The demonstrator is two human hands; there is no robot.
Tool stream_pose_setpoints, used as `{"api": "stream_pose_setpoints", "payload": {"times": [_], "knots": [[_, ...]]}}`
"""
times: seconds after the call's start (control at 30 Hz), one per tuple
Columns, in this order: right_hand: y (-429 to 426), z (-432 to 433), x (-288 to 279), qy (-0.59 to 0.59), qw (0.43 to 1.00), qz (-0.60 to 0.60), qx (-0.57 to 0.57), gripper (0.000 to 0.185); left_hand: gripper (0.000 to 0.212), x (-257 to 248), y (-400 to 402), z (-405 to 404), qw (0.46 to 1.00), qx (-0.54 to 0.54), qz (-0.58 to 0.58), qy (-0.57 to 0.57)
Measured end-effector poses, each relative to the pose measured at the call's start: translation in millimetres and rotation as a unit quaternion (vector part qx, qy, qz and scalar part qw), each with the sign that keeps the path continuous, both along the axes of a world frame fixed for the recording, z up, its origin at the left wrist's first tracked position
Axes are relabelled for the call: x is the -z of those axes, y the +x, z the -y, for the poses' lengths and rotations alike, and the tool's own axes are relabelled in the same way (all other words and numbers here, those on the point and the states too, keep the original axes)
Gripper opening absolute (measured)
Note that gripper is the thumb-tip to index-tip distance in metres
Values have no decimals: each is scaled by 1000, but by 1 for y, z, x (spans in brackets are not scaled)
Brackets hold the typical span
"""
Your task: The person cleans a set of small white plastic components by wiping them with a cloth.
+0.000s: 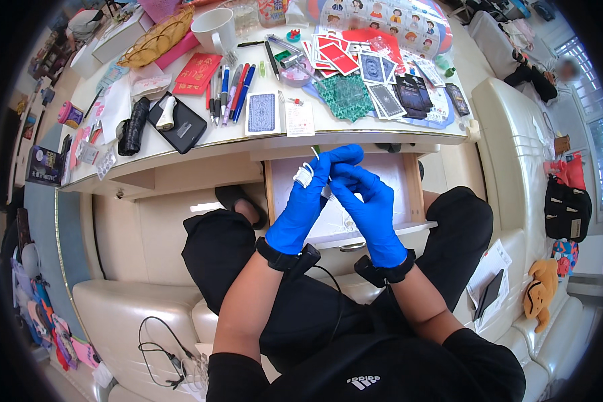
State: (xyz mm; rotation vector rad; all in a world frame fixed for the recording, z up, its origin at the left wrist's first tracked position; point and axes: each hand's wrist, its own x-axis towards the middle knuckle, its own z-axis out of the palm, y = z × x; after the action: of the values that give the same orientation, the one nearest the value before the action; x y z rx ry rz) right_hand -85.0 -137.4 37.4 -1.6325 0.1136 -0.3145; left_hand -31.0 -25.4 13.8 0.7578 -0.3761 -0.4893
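Note:
Both hands wear blue gloves and are close together over an open drawer (291, 201) below the desk edge. My left hand (306, 201) has its fingers closed on a small bundle of white cord (304, 175), with a loose end rising near the fingertips. My right hand (367, 201) has bent fingers and meets the left at the fingertips; a thin pale strand shows between them. What the right fingertips pinch is partly hidden. White strands also lie in the drawer. On the desk above are a deck of blue-backed playing cards (262, 113) and several pens (243, 94).
The white desk (221, 143) holds a white mug (215, 31), red envelopes (197, 73), a black tablet-like device (191, 133), a wicker basket (158, 40) and spread cards (339, 56). A pale sofa (502, 135) stands at the right; a black cable (151, 346) lies at lower left.

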Motion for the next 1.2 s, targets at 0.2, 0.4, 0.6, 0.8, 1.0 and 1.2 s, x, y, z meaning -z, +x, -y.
{"api": "stream_pose_setpoints", "payload": {"times": [0.2,0.4,0.6,0.8,1.0,1.2], "knots": [[-1,4,-3,-121,991,54,-5,24,52,4,0,2,999,-18,37,14],[-1,11,-10,-184,978,89,-50,25,51,4,-1,0,1000,2,10,-15],[-2,15,-6,-169,977,78,-102,26,62,0,-4,-2,999,29,-19,-11],[0,16,-12,-193,969,87,-130,26,65,0,-4,-6,998,55,-7,-27],[9,40,-12,-303,939,124,-105,24,60,-1,4,-9,998,11,-56,-38],[34,114,65,-432,891,14,-140,11,64,-8,32,-39,993,-113,-43,13]]}}
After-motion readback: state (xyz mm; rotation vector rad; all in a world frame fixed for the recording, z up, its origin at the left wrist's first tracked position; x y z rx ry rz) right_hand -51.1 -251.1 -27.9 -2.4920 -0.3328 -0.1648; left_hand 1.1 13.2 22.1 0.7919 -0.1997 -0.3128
